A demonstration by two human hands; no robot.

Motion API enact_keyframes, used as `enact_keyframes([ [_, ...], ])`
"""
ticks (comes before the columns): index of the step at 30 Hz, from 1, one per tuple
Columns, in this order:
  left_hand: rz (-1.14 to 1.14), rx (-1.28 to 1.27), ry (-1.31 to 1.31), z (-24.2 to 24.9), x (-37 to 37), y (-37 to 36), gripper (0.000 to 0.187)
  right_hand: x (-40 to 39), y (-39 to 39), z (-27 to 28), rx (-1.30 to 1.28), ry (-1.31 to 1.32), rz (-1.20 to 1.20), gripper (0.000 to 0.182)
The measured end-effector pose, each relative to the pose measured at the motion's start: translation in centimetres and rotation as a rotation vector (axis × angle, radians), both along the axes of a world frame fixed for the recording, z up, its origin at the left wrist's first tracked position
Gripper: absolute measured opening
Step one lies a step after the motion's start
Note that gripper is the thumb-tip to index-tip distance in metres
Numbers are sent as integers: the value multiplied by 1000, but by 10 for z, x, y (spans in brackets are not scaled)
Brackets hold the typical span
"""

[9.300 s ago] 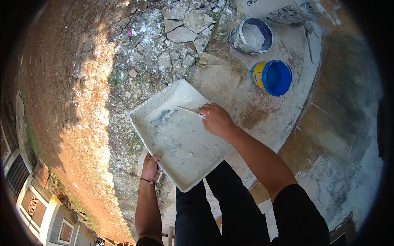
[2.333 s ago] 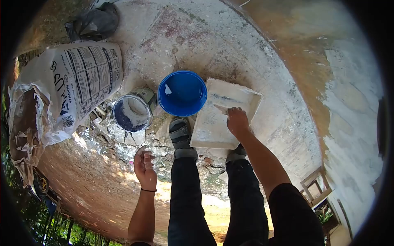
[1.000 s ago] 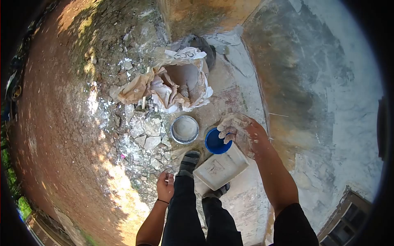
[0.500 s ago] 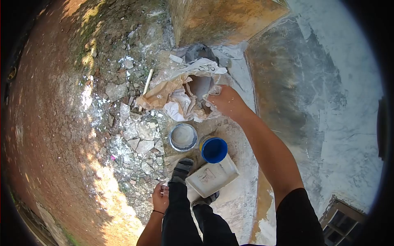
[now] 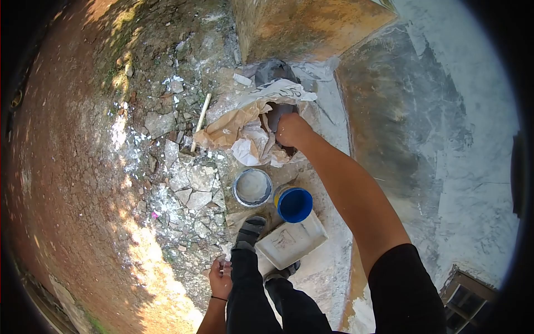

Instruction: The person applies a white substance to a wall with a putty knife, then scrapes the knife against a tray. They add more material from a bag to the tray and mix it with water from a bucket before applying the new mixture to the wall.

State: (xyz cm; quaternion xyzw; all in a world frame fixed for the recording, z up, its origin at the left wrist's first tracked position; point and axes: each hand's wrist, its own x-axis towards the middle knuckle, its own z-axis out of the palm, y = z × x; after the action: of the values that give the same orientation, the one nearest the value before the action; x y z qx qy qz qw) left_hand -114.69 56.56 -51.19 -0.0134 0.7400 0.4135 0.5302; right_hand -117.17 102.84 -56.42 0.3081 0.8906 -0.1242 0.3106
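My right hand [image 5: 293, 129] reaches into the mouth of a torn paper bag [image 5: 225, 129], with brown and white layers crumpled round the opening. Its fingers are hidden inside, so I cannot see what they hold. My left hand [image 5: 221, 280] hangs beside my left leg, fingers curled; something small and pale shows at the fingertips, too small to name. Between the bag and my feet stand a round tub [image 5: 252, 187] with pale grey contents and a blue-lined bucket [image 5: 294, 205]. A whitish rectangular tray [image 5: 292, 240] lies against the bucket.
A pale stick [image 5: 201, 122] lies left of the bag. Broken slabs [image 5: 199, 199] and rubble cover the ground at left. Behind the bag are a dark bundle [image 5: 275, 72] and a stained block [image 5: 317, 30]. A plastered wall [image 5: 400, 122] runs along the right.
My right hand has moved from the bag's right rim leftward into its opening. My left hand has dropped slightly lower beside my leg. The view has shifted a little.
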Motion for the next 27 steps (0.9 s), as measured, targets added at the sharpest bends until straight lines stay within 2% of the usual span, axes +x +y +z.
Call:
enact_keyframes([
  [3, 26, 16, 1, 15, -6, 19, 22, -9, -5, 13, 7, -102, 28, 22],
  [5, 52, -1, -8, 21, -8, 31, 23, -22, -5, 40, -126, -249, -183, 28],
  [6, 90, 2, -34, 22, -8, 34, 23, -24, -5, 45, -130, -250, -188, 28],
  [8, 128, 5, -59, 23, -6, 37, 23, -30, -4, 53, -172, -346, -352, 33],
  [11, 107, 25, -69, 24, -3, 38, 21, -36, -4, 56, -182, -398, -392, 34],
  [15, 110, 31, -104, 21, 0, 36, 20, -32, -3, 46, -169, -413, -430, 33],
  [20, 89, -10, -87, 21, -3, 37, 24, -22, -8, 41, -44, -221, -511, 27],
  [27, 76, -35, -73, 19, -5, 38, 23, -17, -10, 39, -19, -171, -540, 24],
])
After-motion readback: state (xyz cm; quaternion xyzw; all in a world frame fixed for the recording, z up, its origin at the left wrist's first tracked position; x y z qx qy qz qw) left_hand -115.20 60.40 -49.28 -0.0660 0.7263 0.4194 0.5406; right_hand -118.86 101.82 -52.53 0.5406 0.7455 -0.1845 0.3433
